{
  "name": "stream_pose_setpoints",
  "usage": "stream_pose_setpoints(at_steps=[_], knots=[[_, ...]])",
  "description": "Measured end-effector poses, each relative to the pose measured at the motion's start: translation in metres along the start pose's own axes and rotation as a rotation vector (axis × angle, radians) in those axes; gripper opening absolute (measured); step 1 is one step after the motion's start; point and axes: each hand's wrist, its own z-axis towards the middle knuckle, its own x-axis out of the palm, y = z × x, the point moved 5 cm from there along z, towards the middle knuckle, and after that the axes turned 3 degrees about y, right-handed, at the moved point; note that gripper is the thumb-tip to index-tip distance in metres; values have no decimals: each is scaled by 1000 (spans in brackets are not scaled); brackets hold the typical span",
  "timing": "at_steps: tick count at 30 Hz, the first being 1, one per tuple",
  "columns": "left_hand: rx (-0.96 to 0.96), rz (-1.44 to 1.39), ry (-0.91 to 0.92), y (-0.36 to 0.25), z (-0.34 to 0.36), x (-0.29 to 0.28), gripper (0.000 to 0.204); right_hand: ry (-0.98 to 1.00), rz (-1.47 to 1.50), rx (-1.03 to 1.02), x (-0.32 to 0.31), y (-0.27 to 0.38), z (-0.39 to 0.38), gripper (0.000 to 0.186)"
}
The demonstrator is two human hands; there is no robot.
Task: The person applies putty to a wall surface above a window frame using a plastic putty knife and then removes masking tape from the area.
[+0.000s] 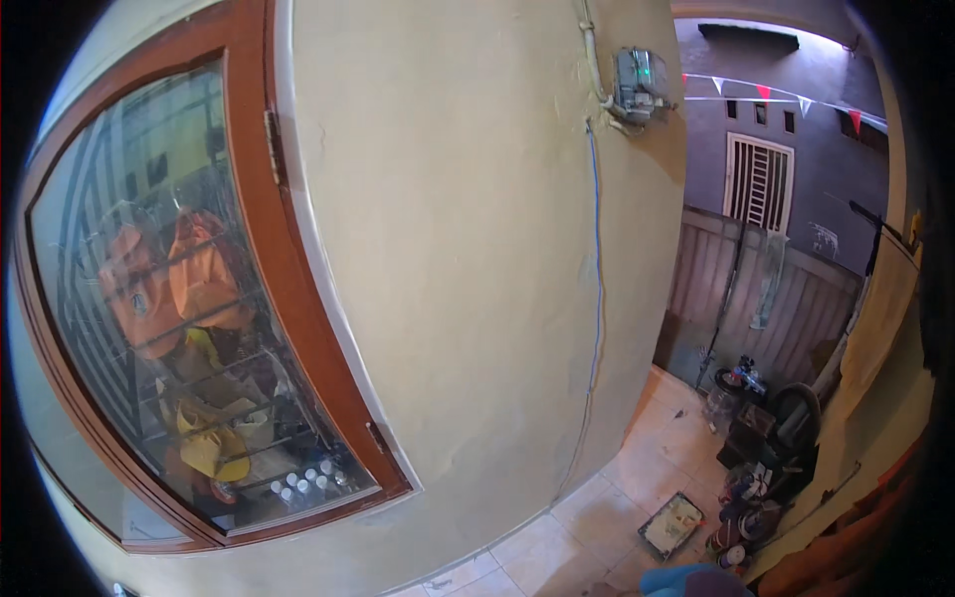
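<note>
At the bottom edge, a blue sleeve (686,580) shows, and beside its left end is a small skin-coloured patch that looks like my right hand (603,590). Most of it is cut off by the frame, so its fingers and anything in them are hidden. My left hand does not show. Nearest to the sleeve, a shallow rectangular tray (671,524) with a dark rim and a pale, smeared inside lies on the tiled floor (557,547). A plain cream wall (448,249) fills the middle of the view.
A brown-framed window (254,249) on the left shows orange bags and white-capped bottles through or in its glass. An electric meter (640,85) with a blue cable (598,249) hangs on the wall. Dark clutter (766,438) lines the right side; a metal gate (761,279) stands behind.
</note>
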Motion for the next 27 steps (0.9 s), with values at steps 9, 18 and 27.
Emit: stream_pose_setpoints(at_steps=[9, 18, 27], knots=[[193, -187, -133, -19, -65, -81, 52, -226, 178, -137, -115, 113, 13, 58], [375, -338, -345, -29, -94, -119, 64, -192, 197, -446, -170, 288, 61, 56], [731, -297, -265, -96, -87, -73, 54, -7, 94, -671, -152, 338, 115, 54]])
